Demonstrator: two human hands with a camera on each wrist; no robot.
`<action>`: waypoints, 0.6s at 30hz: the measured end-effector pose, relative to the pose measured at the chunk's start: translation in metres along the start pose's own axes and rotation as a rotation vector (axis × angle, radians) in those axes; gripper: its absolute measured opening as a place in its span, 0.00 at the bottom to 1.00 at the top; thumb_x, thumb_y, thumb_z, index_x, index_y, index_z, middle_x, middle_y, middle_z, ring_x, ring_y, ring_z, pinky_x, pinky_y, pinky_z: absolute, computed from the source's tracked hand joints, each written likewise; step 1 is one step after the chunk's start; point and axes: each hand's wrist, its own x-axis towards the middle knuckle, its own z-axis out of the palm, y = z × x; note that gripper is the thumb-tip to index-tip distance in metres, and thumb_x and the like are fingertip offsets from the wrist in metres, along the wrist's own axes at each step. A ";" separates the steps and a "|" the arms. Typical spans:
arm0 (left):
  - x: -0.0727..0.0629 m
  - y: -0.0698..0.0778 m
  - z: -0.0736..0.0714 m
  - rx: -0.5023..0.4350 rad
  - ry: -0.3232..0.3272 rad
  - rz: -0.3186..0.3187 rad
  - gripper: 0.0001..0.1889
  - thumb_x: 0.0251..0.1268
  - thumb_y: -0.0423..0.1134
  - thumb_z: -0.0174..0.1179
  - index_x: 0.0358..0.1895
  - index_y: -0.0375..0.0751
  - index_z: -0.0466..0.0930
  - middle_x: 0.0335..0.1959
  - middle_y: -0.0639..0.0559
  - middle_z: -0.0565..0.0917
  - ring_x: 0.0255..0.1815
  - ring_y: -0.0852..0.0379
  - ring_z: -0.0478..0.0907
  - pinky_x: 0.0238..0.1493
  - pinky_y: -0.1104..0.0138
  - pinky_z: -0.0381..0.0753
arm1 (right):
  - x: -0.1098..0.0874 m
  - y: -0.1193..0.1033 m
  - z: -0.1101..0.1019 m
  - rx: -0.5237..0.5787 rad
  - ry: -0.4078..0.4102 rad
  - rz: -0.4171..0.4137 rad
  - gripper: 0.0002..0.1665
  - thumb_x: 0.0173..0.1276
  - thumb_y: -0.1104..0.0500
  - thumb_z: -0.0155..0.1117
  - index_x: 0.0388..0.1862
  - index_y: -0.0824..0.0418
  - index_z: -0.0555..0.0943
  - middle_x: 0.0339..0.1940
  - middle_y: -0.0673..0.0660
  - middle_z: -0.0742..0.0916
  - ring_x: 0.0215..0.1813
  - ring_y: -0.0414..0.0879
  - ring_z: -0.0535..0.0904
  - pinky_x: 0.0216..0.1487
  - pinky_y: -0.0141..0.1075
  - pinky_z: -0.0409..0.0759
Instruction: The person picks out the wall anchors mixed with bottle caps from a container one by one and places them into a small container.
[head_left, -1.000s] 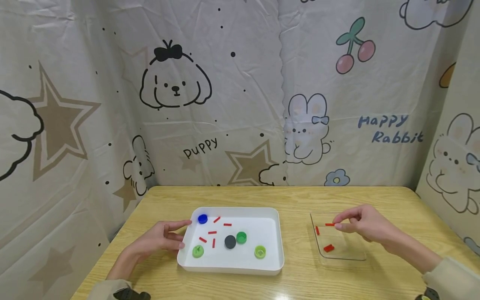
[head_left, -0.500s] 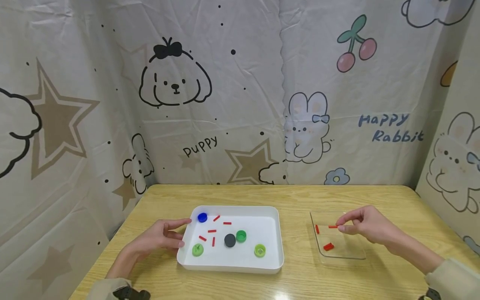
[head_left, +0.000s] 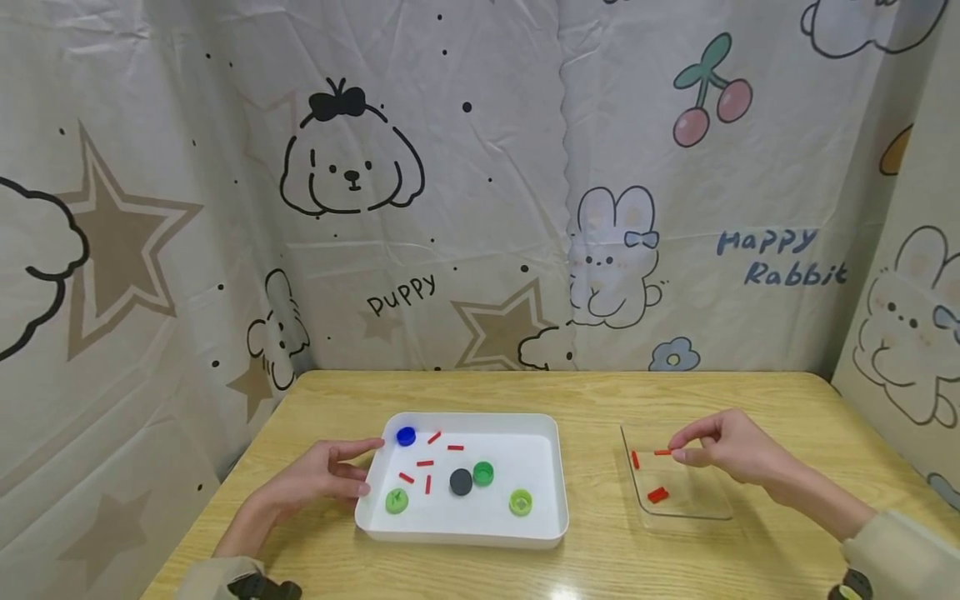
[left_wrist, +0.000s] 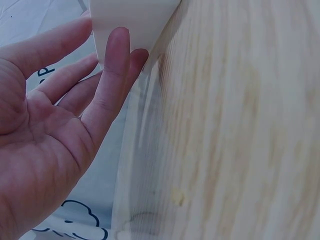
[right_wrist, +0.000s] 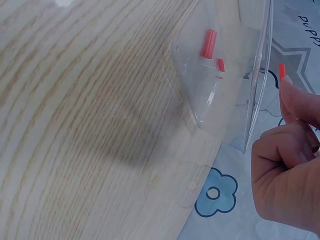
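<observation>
White tray point(head_left: 517, 450), one of it, lies flat in front of a patterned curtain point(head_left: 480, 150), on a single wooden bench point(head_left: 600, 554). Next in size is one clear container point(head_left: 682, 517), to the right of the tray and well apart from it, also on the bench.

Two hands are at work. The left hand point(head_left: 321, 475) is at the tray's left end, its fingers extended and touching the edge rather than clenched. The right hand point(head_left: 738, 447) pinches a single red piece point(head_left: 662, 452) between thumb and forefinger, over the clear container as the head view shows it; its other fingers are folded in.

Five round caps sit in the tray: one blue cap point(head_left: 406, 437) in the far left corner, one dark grey cap point(head_left: 461, 482) near the middle, one green cap point(head_left: 483, 473) just beside it, and two light green caps point(head_left: 397, 501), one near the left end, the other towards the right.

Smallest are the red sticks point(head_left: 425, 463): five scattered in the tray's left half, all apart. In the container, one red stick lies by the left wall, and a red cluster point(head_left: 657, 495) lies nearer the person; its count cannot be told.
</observation>
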 end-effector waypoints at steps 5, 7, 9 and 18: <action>-0.001 0.000 0.000 0.008 0.003 -0.002 0.41 0.65 0.32 0.73 0.79 0.30 0.64 0.74 0.27 0.71 0.63 0.39 0.82 0.53 0.55 0.87 | 0.002 -0.002 0.001 -0.010 -0.003 -0.015 0.13 0.70 0.56 0.74 0.47 0.63 0.90 0.23 0.49 0.70 0.39 0.48 0.72 0.41 0.43 0.68; -0.001 -0.001 0.000 0.007 0.000 -0.005 0.41 0.66 0.32 0.73 0.79 0.30 0.64 0.74 0.27 0.70 0.64 0.39 0.82 0.54 0.54 0.87 | 0.003 -0.002 0.001 -0.017 -0.005 -0.013 0.12 0.71 0.56 0.74 0.47 0.63 0.90 0.25 0.50 0.72 0.40 0.48 0.72 0.41 0.43 0.69; -0.001 -0.001 0.001 0.002 -0.004 -0.007 0.41 0.66 0.32 0.73 0.80 0.30 0.64 0.74 0.27 0.70 0.64 0.39 0.81 0.54 0.54 0.87 | 0.004 -0.001 0.002 -0.012 -0.005 -0.004 0.13 0.70 0.57 0.75 0.47 0.64 0.90 0.23 0.49 0.71 0.35 0.46 0.70 0.39 0.41 0.67; -0.001 0.001 0.001 0.004 0.009 -0.007 0.41 0.65 0.32 0.73 0.80 0.31 0.64 0.73 0.28 0.72 0.63 0.39 0.82 0.53 0.54 0.87 | 0.006 -0.004 0.000 -0.062 0.060 -0.044 0.14 0.67 0.60 0.78 0.48 0.65 0.90 0.18 0.48 0.65 0.24 0.43 0.59 0.28 0.37 0.60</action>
